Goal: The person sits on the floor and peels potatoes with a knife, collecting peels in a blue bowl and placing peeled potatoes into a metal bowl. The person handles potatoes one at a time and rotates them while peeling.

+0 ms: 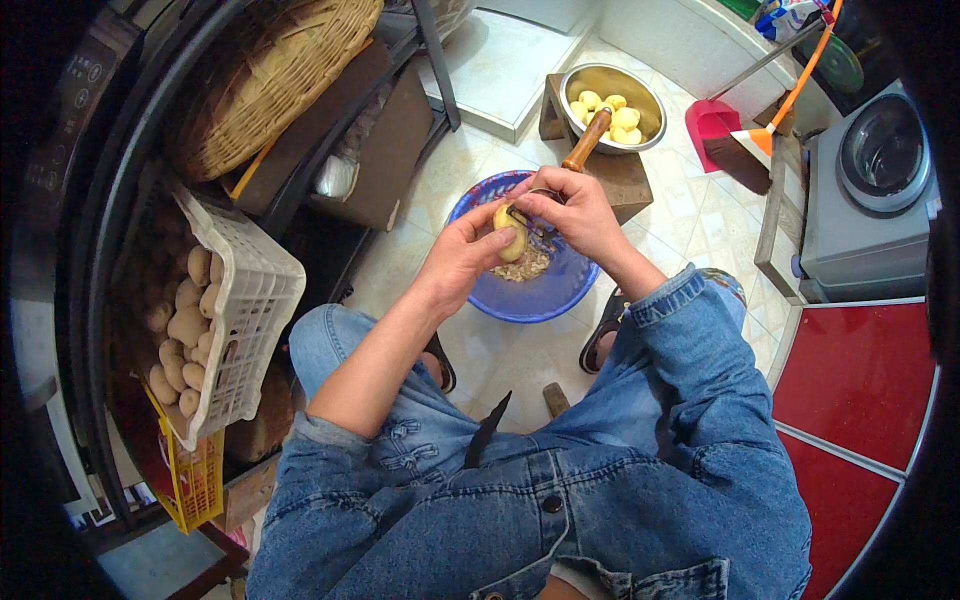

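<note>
A partly peeled potato [512, 238] is gripped between the thumb and fingers of my left hand [466, 251]. My right hand [574, 202] is closed around a peeler whose wooden handle [589, 141] sticks up beyond my knuckles. The peeler's head rests against the potato's upper side, partly covered by my fingers. Both hands are over a blue plastic basin [525, 304] on the floor between my feet. Potato peelings [525, 266] lie in its bottom.
Peeled potatoes [624, 120] fill part of a steel bowl [649, 84] on a wooden stool [626, 176]. Unpeeled potatoes [187, 322] sit in a white plastic crate [259, 277] at left. A red dustpan [705, 127] and a broom [742, 161] stand at right, near red cabinet doors [851, 375].
</note>
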{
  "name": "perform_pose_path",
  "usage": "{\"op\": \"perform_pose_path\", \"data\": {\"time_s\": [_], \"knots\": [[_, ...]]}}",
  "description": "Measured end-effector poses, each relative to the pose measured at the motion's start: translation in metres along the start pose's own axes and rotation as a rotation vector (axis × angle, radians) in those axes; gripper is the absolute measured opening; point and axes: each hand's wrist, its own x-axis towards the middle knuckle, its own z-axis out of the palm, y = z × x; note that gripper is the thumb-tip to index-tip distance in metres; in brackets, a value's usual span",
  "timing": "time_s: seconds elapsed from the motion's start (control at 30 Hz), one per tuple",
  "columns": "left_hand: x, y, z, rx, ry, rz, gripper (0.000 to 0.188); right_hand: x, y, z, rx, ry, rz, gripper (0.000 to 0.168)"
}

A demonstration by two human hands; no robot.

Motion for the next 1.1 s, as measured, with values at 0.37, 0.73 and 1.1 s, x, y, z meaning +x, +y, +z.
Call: {"op": "perform_pose_path", "data": {"time_s": [0.37, 0.73, 1.1], "knots": [[-0.003, 0.001, 0.001, -0.043, -0.012, -0.021, 0.049, 0.005, 0.003, -0.005, 0.107, 0.016, 0.047, 0.021], [-0.005, -0.004, 0.001, 0.147, -0.024, 0.053, 0.055, 0.006, 0.007, -0.003, 0.171, 0.057, 0.067, 0.021], [-0.005, 0.007, 0.005, 0.320, 0.091, 0.094, 0.050, 0.001, 0.004, -0.004, 0.099, -0.061, 0.032, 0.013]]}}
